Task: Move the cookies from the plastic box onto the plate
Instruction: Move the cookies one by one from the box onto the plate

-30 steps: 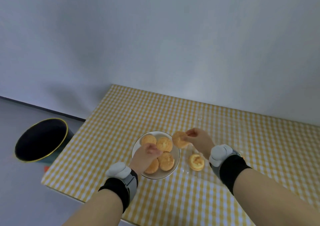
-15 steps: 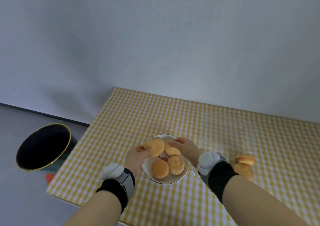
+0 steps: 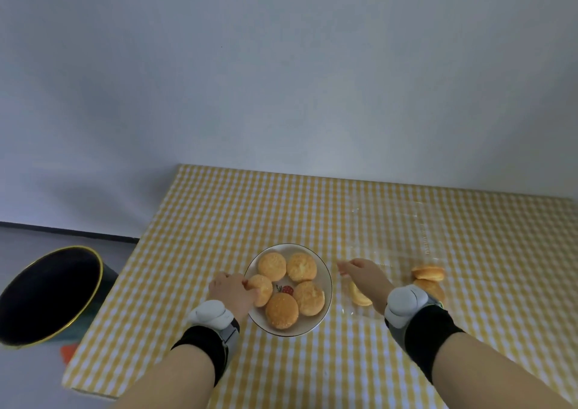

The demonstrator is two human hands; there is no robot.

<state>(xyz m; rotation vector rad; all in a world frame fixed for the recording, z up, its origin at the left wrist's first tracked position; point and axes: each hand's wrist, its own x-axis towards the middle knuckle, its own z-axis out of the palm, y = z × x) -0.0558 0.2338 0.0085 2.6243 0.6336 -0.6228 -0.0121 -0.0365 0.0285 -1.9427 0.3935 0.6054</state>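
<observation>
Left hand (image 3: 232,293) pinching a cookie (image 3: 261,289) at the plate (image 3: 325,275) left rim mid-frame, right hand (image 3: 364,275) empty-fingered over the clear plastic box (image 3: 403,246) (three cookies (image 3: 428,273) inside).

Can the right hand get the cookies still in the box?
Probably yes. The right hand is empty, open and over the clear box, which has no lid on. One cookie lies right under it and two more sit just beside.

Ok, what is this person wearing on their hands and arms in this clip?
Both hands, left hand and right hand, are bare, no gloves. Each wrist carries a rounded white device on a grey strap, with a black cuff behind it. Forearms are bare, no sleeves visible.
</observation>
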